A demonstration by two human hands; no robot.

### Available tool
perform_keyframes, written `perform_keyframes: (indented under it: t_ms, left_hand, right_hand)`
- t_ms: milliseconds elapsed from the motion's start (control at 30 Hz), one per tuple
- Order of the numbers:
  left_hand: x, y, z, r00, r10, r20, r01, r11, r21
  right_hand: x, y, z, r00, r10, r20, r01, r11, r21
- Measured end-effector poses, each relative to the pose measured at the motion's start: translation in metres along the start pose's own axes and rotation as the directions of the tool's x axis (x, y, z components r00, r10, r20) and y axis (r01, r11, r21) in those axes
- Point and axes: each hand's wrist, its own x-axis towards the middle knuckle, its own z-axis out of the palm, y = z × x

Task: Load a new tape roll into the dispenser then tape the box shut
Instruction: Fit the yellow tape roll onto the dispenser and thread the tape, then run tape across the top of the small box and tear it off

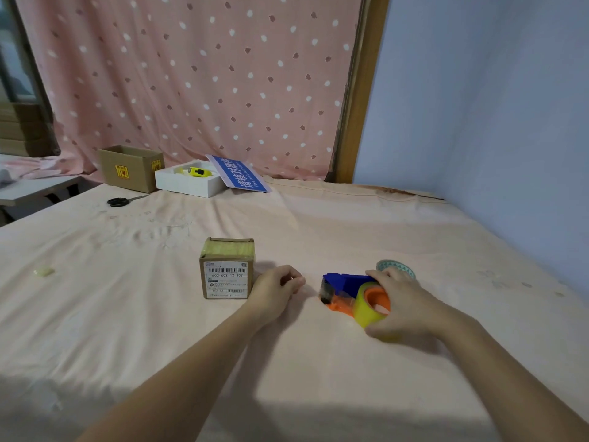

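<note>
Tabletop (127, 314): covered with a peach cloth, wrinkled toward the far left; carries everything below.
Curtain (191, 74): pink with white and dark dots, hanging behind the far edge.
Open carton (132, 169): brown, far left, flaps up, yellow stickers on its sides.
White tray (188, 183): just right of the open carton; a yellow item lies inside, too small to identify.
Blue sign (240, 173): white lettering, leaning on the right end of the white tray.
Box (227, 269): small cardboard cube, centre of the cloth, barcode label facing the camera, top already covered with yellowish tape.
Right hand (404, 304): curled over the tape roll from the right, fingers on top, thumb underneath; closed grasp.
Left hand (275, 290): loosely curled, resting on the cloth just right of the box; holds nothing visible.
Dispenser (342, 290): blue and orange, lying on the cloth between the two hands, blade end pointing left.
Tape roll (369, 304): yellowish, seated on the orange hub of the dispenser.
Second roll (396, 267): pale, patterned, partly hidden behind the right hand.
Scissors (122, 200): black handles, far left, before the open carton.
</note>
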Motion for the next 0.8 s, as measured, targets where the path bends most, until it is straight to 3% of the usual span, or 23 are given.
perform_keyframes:
  t_ms: [133,233,500,633,800]
  left_hand:
    - [-0.011,0.010,-0.013,0.985,-0.032,0.168,0.072,0.969,-0.236]
    - [-0.025,0.021,-0.020,0.961,-0.002,0.276,0.113,0.914,-0.389]
    - [-0.035,0.045,-0.054,0.929,-0.022,0.370,0.176,0.906,-0.386]
    - [-0.036,0.063,-0.079,0.939,-0.099,0.329,0.242,0.871,-0.428]
    - [-0.032,0.085,-0.105,0.982,-0.185,0.036,0.185,0.912,-0.366]
  right_hand:
    - [-0.008,0.009,0.003,0.980,-0.103,-0.168,0.106,0.994,0.009]
    - [-0.015,0.013,0.002,0.924,-0.178,-0.339,0.177,0.984,-0.033]
    - [-0.019,0.001,0.000,0.771,-0.305,-0.559,0.273,0.952,-0.142]
    - [-0.013,-0.019,-0.014,0.677,-0.383,-0.629,0.281,0.924,-0.261]
    - [0.004,-0.058,-0.034,0.551,-0.532,-0.643,0.289,0.844,-0.452]
